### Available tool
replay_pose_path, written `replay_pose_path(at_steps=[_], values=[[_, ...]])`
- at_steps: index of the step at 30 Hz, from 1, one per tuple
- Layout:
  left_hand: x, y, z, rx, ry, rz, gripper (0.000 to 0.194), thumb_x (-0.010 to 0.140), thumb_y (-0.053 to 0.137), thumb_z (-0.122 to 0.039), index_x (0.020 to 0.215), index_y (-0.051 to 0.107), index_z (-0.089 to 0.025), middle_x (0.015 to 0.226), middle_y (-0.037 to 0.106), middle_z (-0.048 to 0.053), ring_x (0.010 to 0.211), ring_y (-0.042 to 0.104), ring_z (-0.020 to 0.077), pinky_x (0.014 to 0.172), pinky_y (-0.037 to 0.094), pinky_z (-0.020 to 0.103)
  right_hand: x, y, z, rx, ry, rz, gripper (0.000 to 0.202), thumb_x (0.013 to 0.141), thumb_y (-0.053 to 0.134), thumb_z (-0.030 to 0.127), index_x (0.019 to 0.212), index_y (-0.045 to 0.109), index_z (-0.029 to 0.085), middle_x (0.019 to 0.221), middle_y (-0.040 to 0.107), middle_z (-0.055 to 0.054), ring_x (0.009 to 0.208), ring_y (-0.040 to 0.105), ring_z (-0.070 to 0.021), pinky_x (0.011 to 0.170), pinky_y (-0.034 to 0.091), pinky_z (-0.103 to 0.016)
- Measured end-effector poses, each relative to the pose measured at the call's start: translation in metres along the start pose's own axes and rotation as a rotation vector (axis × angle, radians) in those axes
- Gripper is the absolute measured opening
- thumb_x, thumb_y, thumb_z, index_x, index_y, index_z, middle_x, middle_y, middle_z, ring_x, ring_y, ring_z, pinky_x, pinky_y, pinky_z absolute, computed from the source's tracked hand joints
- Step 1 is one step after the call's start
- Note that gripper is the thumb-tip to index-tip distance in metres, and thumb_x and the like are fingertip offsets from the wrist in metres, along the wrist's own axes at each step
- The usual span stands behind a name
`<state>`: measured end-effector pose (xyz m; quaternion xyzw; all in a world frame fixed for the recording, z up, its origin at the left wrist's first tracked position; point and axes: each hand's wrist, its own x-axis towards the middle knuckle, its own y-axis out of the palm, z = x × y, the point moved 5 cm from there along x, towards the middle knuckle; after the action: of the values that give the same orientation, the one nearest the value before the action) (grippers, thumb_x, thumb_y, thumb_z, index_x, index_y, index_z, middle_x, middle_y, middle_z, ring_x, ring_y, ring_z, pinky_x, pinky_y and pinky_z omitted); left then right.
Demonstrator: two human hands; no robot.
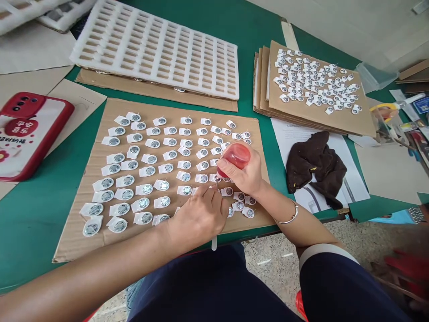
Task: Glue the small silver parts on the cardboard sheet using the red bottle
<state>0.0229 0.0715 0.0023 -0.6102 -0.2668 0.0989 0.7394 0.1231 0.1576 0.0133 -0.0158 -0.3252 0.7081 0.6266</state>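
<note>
A red squeeze bottle (238, 153) is gripped in my right hand (250, 172), its lower end pointing down at the small parts. My left hand (201, 212) is closed just below and left of it, fingertips pinched together. From under that hand pokes the flat white end of a thin stick (213, 243); the rest is mostly hidden by my fingers. Both hands are over a cardboard sheet (75, 214) bearing rows of small round silver discs with white tabs (146, 189). My hands cover some of the discs.
White foam trays (154, 67) with slots lie behind. At right, stacked cardboard (355, 120) carries more discs, beside a dark brown cloth (315, 163) on printed paper (357, 190). A red-framed phone (40, 134) lies at left. Tools and a clear container (377, 76) are far right.
</note>
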Motion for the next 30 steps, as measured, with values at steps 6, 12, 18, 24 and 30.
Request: replay_pose_path(at_steps=[6,12,18,24,30], values=[[0.0007,-0.0002,0.0008,-0.01,0.001,0.014,0.009,0.079,0.044,-0.005,0.073,0.045,-0.012,0.068,0.058,0.01,0.066,0.056,0.0219,0.059,0.046,0.035,0.0009,0.0009,0.0019,0.011,-0.014,0.012,0.016,0.075,0.062,0.034,0.074,0.054,0.02,0.071,0.059,0.0,0.066,0.055,-0.0125,0.064,0.049,-0.032],[0.0007,0.0004,-0.0004,0.026,-0.004,0.018,0.01,0.08,0.043,-0.005,0.074,0.044,-0.013,0.066,0.055,0.007,0.062,0.053,0.0197,0.058,0.045,0.034,0.0014,-0.0004,0.0018,0.033,-0.014,-0.013,0.015,0.074,0.063,0.032,0.075,0.054,0.021,0.071,0.058,0.0,0.066,0.055,-0.0126,0.063,0.048,-0.032],[-0.0006,0.0024,-0.0007,0.02,-0.004,0.034,0.012,0.08,0.042,-0.004,0.074,0.043,-0.014,0.064,0.051,0.005,0.06,0.051,0.019,0.058,0.044,0.034,0.0008,-0.0004,0.0007,-0.01,-0.01,-0.035,0.017,0.074,0.062,0.037,0.074,0.053,0.022,0.071,0.059,0.0,0.066,0.056,-0.0141,0.063,0.05,-0.034],[-0.0012,0.0023,0.0002,0.005,-0.018,0.014,0.011,0.08,0.043,-0.004,0.074,0.043,-0.014,0.065,0.053,0.006,0.062,0.052,0.0192,0.06,0.044,0.035,0.0009,-0.0009,0.0,-0.007,-0.02,-0.051,0.017,0.074,0.062,0.036,0.075,0.053,0.022,0.072,0.059,0.0,0.067,0.056,-0.0137,0.063,0.05,-0.033],[-0.0003,0.0013,0.0005,-0.004,-0.021,0.002,0.01,0.079,0.042,-0.004,0.074,0.045,-0.013,0.068,0.056,0.008,0.064,0.054,0.0202,0.06,0.046,0.035,0.0006,-0.001,0.0006,0.003,-0.032,-0.05,0.016,0.074,0.063,0.034,0.075,0.053,0.021,0.071,0.058,0.0,0.066,0.055,-0.0132,0.062,0.049,-0.032]])
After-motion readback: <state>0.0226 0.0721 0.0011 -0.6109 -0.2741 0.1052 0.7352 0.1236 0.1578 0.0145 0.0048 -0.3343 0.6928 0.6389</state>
